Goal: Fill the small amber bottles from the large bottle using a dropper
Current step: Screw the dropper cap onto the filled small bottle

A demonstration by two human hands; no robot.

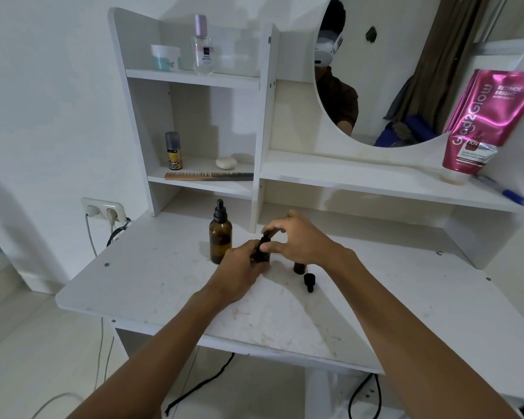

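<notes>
The left hand wraps a small amber bottle; the right hand pinches its cap from one o'clock. Light, slick glass probably: best gripped round the body.

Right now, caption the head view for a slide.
Both hands work a small amber bottle beside the large bottle; a loose dropper cap lies on the table.

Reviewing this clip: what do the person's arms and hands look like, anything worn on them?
Both forearms are bare to the frame edge, with no sleeves, gloves or watch in view. The left hand and right hand are bare too; a faint glint on a left finger might be a ring, but it is too small to tell.
</notes>
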